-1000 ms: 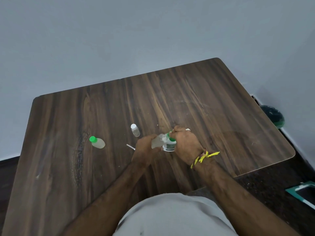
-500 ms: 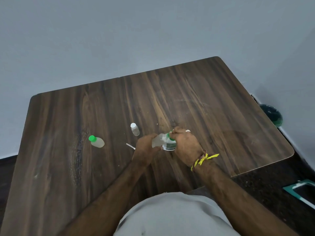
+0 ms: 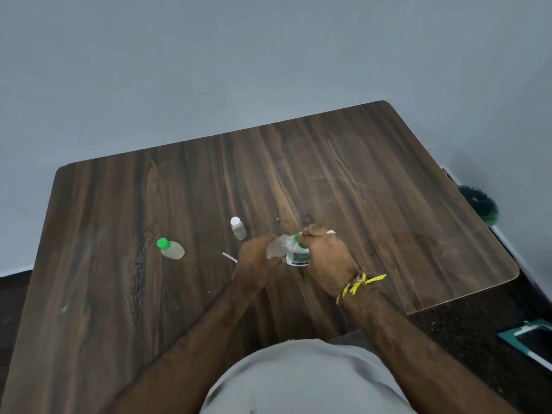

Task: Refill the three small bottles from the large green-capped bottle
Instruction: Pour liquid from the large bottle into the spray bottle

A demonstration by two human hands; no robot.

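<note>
Near the middle of the wooden table (image 3: 388, 204), my left hand (image 3: 254, 264) grips a small clear bottle (image 3: 276, 248), tilted with its neck toward the right. My right hand (image 3: 325, 255) is closed around the large bottle (image 3: 297, 257), which has a white and green label and a green top (image 3: 299, 238). The two bottle mouths meet between my hands. A small bottle with a white cap (image 3: 238, 228) stands just behind my left hand. Another small bottle with a green cap (image 3: 171, 249) sits further left.
A thin white stick (image 3: 229, 257) lies on the table left of my left hand. A small white piece (image 3: 331, 232) shows behind my right hand. On the floor to the right are a dark green round object (image 3: 478, 204) and a teal-framed item (image 3: 531, 342).
Both hands stay together on the two bottles with almost no movement. The view has shifted slightly.
</note>
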